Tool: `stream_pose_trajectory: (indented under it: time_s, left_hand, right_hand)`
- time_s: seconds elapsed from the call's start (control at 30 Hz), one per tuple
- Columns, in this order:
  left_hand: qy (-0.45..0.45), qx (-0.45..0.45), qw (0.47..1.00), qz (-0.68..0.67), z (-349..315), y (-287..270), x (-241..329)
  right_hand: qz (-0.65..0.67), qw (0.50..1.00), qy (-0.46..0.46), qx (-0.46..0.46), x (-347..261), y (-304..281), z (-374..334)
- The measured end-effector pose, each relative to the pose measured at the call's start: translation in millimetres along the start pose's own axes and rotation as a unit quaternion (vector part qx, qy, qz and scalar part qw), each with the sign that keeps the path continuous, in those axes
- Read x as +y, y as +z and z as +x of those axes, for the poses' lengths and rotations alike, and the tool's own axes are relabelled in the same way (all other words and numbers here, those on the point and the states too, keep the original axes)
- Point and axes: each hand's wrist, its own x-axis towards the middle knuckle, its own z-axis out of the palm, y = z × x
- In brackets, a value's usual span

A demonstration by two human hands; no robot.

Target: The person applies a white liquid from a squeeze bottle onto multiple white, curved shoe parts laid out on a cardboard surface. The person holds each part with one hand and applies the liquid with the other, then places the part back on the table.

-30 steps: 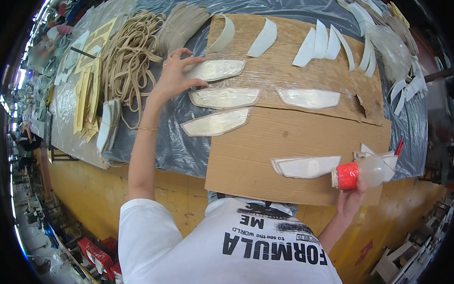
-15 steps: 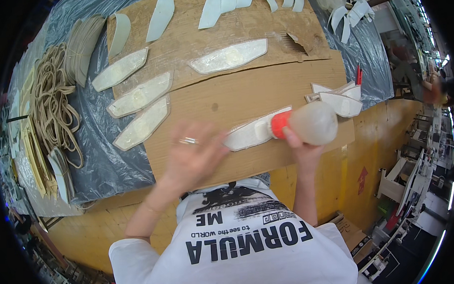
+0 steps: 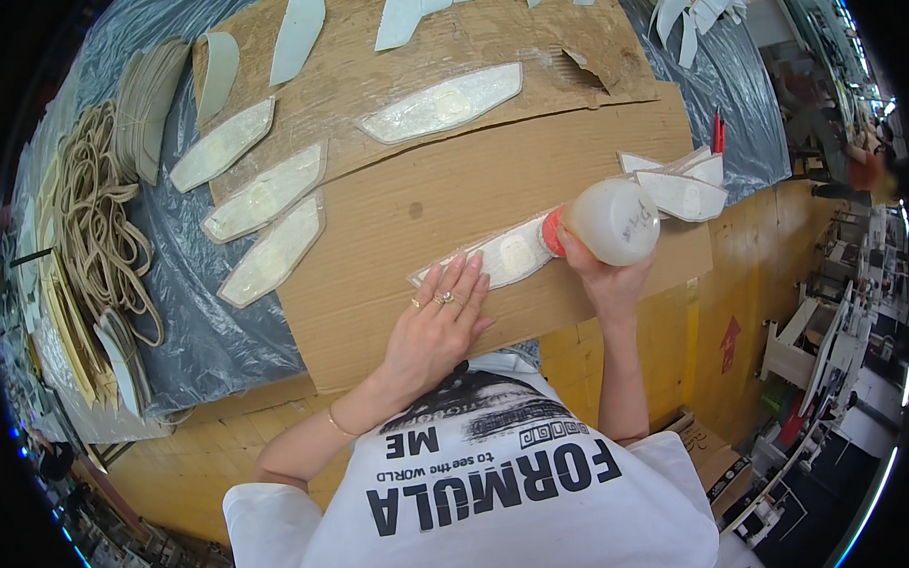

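My right hand [image 3: 607, 279] is wrapped round a translucent white squeeze bottle [image 3: 615, 221] with a red cap. The bottle is tilted, its cap end at the right part of a long white padded fabric piece [image 3: 514, 254] with a beige edge. Whether anything flows from it is hidden. Flat on the left end of that same piece lie the stretched fingers of my left hand [image 3: 439, 320], holding nothing. Under the piece is a brown cardboard sheet [image 3: 393, 256].
Similar pieces [image 3: 271, 190] lie at the left, another piece [image 3: 443, 104] farther off. A small pile of pieces [image 3: 680, 194] and a red pen [image 3: 717, 133] are at the right. Beige cord [image 3: 97, 221] and bundled strips [image 3: 148, 109] rest on plastic sheeting [image 3: 216, 337] at the left.
My left hand has moved right and come down flat on the left end of the fabric piece. The bottle in my right hand has shifted slightly up and left in view.
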Motion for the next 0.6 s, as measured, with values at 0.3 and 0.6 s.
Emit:
stream_pose_trajectory:
  time_s: [0.3, 0.6]
  left_hand:
    - [-0.007, -0.021, 1.000, -0.016, 1.4, -4.2, -0.4]
    - [-0.010, -0.014, 0.999, -0.036, 1.5, -3.6, 0.7]
  right_hand:
    - [-0.034, 0.980, -0.155, -0.124, 2.8, 15.1, -43.4]
    - [-0.086, 0.993, -0.031, 0.079, 23.8, -6.8, 7.9]
